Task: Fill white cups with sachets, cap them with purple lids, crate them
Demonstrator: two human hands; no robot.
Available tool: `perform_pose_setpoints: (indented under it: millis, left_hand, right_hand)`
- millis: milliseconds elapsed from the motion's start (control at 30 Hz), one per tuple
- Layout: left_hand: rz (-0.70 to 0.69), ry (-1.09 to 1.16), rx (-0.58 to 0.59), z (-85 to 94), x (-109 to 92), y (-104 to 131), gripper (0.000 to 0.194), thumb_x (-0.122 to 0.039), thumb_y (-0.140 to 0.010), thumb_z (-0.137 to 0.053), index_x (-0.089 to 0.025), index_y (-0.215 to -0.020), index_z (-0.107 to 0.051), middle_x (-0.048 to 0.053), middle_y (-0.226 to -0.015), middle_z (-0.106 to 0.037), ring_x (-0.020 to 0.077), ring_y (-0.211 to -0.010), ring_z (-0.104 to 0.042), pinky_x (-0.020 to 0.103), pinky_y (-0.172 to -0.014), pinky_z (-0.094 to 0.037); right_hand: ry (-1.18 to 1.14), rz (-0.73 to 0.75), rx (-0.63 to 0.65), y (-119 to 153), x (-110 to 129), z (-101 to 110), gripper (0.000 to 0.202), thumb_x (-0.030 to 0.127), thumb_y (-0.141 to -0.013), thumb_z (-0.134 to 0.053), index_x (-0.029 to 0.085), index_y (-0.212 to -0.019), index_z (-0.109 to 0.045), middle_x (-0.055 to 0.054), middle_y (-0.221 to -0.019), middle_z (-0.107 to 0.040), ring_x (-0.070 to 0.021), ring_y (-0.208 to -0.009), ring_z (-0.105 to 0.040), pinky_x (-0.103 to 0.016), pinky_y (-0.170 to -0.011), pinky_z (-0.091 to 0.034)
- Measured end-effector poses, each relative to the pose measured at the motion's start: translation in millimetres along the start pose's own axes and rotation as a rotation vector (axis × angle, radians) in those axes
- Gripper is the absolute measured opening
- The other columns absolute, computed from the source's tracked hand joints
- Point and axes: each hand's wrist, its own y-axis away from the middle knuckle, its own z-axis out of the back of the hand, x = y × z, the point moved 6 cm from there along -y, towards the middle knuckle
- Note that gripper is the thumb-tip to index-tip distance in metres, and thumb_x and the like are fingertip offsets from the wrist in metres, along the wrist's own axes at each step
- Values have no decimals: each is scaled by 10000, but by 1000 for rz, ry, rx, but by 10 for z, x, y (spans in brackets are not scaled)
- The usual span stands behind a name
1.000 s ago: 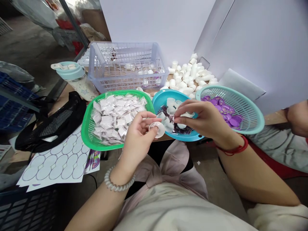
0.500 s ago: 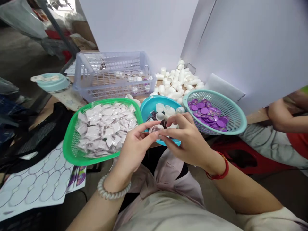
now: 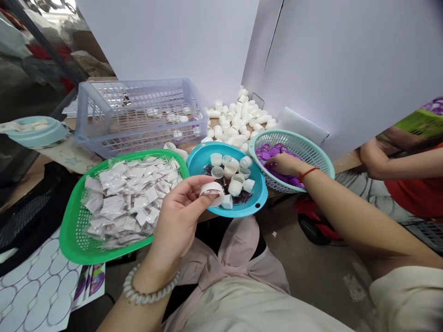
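Between the thumb and fingers of my left hand (image 3: 182, 212) is a small white plastic cup (image 3: 212, 192), tilted so that its round opening shows. My right hand (image 3: 285, 164) reaches down into an oval pale teal basket (image 3: 313, 154), among purple round discs (image 3: 275, 151); its fingertips are hidden there. Just beyond the held cup, a blue bowl (image 3: 197, 159) contains several translucent white cups (image 3: 236, 184) and small dark packets (image 3: 242, 197). Left of my left hand, a green basket (image 3: 71, 240) is filled with clear-wrapped pale square packets (image 3: 114, 205).
Behind the bowl lies a heap of white plastic cups (image 3: 238, 117). A clear lilac crate (image 3: 138, 115) and a tumbler with a light blue lid (image 3: 38, 131) stand at the left. Grey-white panels (image 3: 173, 37) rise at the back. Another person's arm (image 3: 401, 166) is at the right.
My right hand has left the cup and moved right into the basket of purple discs. My left hand keeps the cup, slightly lower and further left. The camera view has shifted right.
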Motion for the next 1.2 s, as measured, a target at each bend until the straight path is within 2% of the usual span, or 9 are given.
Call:
perform_pose_setpoints:
  millis: [133, 300, 367, 467, 533, 733, 900, 1033, 1200]
  left_hand:
    - [-7, -3, -4, 32, 40, -8, 310, -227, -711, -935, -236, -1012, -862, 33, -876, -825, 156, -819, -751, 231, -770, -619]
    - [-51, 12, 45, 11, 62, -16, 306, -224, -744, -934, -238, -1032, -832, 26, -921, -843, 168, -849, -787, 242, -770, -644]
    - [-68, -5, 44, -2, 57, -20, 294, -220, -741, -943, -222, -1003, -810, 21, -906, -845, 160, -828, -790, 223, -751, -639]
    - [-97, -51, 38, -14, 30, -13, 289, -212, -720, -959, -199, -968, -809, 26, -913, -849, 156, -844, -791, 198, -746, -626]
    - [-86, -51, 45, -10, 19, 5, 333, -213, -726, -954, -206, -1031, -820, 35, -973, -855, 169, -903, -794, 203, -761, -626]
    - [57, 52, 202, 42, 8, 121, 451, -209, -822, -882, -231, -1264, -796, 85, -1198, -828, 244, -1177, -754, 282, -930, -627]
    - [74, 6, 271, 105, -23, 159, 590, -233, -811, -909, -303, -1375, -749, 72, -1257, -791, 248, -1178, -730, 348, -1010, -611]
    - [58, 17, 237, 116, -6, 110, 468, -302, -794, -936, -299, -1247, -819, 35, -1077, -800, 188, -978, -760, 304, -920, -641]
    - [128, 264, 274, 65, 9, 100, 354, -261, -729, -986, -239, -1052, -842, 18, -953, -838, 133, -802, -787, 227, -774, -677]
  right_hand:
    - [21, -67, -58, 51, 65, 154, 226, 117, -893, -637, 158, -940, -855, -164, -936, -827, -341, -888, -790, -444, -861, -604]
    - [-244, 52, -600, 671, 917, 767, 269, 268, -1032, -591, 213, -1233, -761, -83, -1118, -830, -251, -1023, -797, -369, -898, -644]
    - [-409, 276, -779, 1016, 1477, 929, 235, 215, -995, -691, 254, -1218, -753, -43, -1100, -834, -221, -1009, -807, -319, -858, -661]
    - [-451, 706, -771, 1323, 2231, 934, 372, 30, -976, -626, 226, -1281, -710, -60, -1154, -825, -206, -1076, -802, -322, -942, -677]
    - [-465, 877, -755, 1366, 2454, 856, 385, 18, -992, -576, 195, -1319, -677, -90, -1166, -817, -234, -1166, -777, -430, -1062, -655]
    - [-474, 934, -815, 1234, 2380, 680, 504, 98, -964, -686, 230, -1444, -609, -99, -1158, -790, -256, -1167, -761, -442, -973, -686]
    - [-525, 773, -848, 1240, 2331, 666, 550, 131, -911, -793, 292, -1421, -668, -80, -1162, -753, -244, -1056, -754, -392, -907, -675]
    - [-858, 606, -749, 1172, 2312, 569, 498, 133, -882, -832, 319, -1335, -742, -72, -1159, -728, -234, -1036, -715, -383, -896, -633]
    - [-1446, 418, -469, 1043, 2419, 300, 316, 302, -961, -793, 357, -1271, -775, -51, -1160, -733, -219, -1070, -690, -366, -924, -604]
